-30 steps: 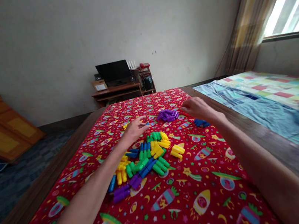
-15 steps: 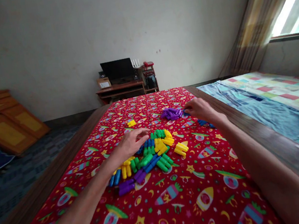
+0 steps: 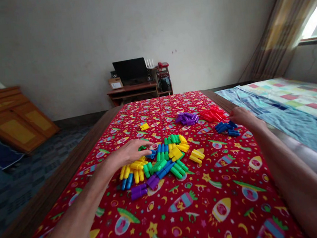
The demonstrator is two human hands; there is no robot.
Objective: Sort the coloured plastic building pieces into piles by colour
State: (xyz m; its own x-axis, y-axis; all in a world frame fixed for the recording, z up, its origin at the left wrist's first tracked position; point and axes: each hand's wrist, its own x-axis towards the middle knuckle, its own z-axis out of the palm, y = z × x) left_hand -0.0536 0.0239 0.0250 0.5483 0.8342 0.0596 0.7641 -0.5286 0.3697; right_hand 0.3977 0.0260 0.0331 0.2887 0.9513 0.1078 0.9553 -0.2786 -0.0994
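Note:
My left hand [image 3: 130,152] hovers over the left side of a mixed pile of toy building blocks, its fingers and thumb apart. A green block [image 3: 142,148] shows in the gap between them, and a blue block [image 3: 152,154] lies close to the thumb. On the right, my right hand [image 3: 242,116] has its fingers pinched on a blue block [image 3: 232,124], at the edge of a small group of blue blocks [image 3: 221,127]. The fingertips partly hide that block. Yellow blocks [image 3: 177,154], green blocks [image 3: 179,169] and purple blocks [image 3: 139,192] make up much of the mixed pile.
Behind the blue group lie a heap of red blocks [image 3: 214,114] and a heap of purple blocks [image 3: 187,118]. One yellow block [image 3: 144,126] lies apart at the back left. A red patterned cloth [image 3: 192,225] covers the table. A bed [image 3: 299,102] adjoins on the right.
My right hand has moved right and nearer, from beside the purple heap to the blue group, with a blue block. The red heap it hid now shows. My left hand stays over the mixed pile.

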